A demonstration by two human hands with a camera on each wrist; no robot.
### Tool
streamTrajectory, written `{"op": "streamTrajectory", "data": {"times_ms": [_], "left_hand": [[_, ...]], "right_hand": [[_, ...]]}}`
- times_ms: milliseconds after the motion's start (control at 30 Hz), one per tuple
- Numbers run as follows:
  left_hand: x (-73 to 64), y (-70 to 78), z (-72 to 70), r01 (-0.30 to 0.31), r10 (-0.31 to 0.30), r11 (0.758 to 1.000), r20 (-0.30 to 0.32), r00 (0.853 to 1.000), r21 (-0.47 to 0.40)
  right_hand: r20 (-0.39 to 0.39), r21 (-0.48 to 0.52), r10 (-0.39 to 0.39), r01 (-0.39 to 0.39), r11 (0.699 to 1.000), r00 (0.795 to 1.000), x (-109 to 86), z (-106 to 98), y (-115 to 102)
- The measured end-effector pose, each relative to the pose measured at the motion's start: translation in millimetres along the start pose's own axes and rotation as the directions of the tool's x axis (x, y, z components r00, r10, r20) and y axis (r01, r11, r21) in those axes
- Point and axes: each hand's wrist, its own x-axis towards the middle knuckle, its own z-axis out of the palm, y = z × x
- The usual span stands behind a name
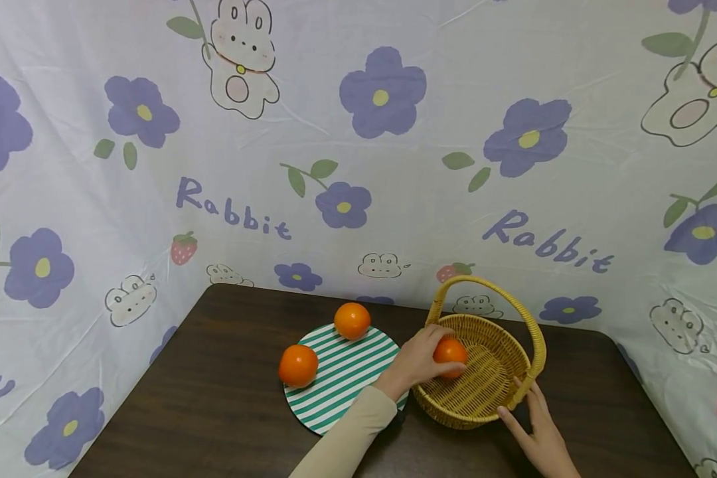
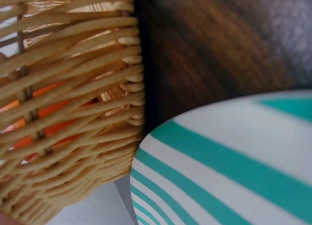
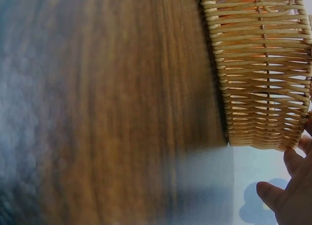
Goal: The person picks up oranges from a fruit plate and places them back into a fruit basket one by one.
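Observation:
A round, shiny orange fruit is in my left hand, fingers and thumb about it, inside the left part of the wicker basket. The basket has a tall arched handle. At its right rim, near the handle's base, my right hand holds the edge. In the left wrist view, orange shows through the weave of the basket. The right wrist view has fingers against the basket's side. Whether the fruit touches the basket floor, I cannot tell.
Left of the basket lies a round mat with green and white stripes. Two similar orange fruits, one at the back and one at the left, sit on its edge. Behind the dark wooden table hangs a printed cloth.

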Motion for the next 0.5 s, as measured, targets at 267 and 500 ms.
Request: {"op": "streamTrajectory", "data": {"times_ms": [267, 500], "left_hand": [[-8.7, -1.5, -7.9, 0.017, -0.02, 0.995, -0.034, 0.999, -0.103], [-15.9, -4.8, -13.9, 0.0, -0.01, 0.99, -0.077, 0.997, -0.138]], "right_hand": [[0.01, 0.0, 0.012, -0.012, 1.0, 1.0, -0.3, 0, -2], [0.01, 0.012, 0.008, -0.008, 1.0, 1.0, -0.1, 0, -1]]}}
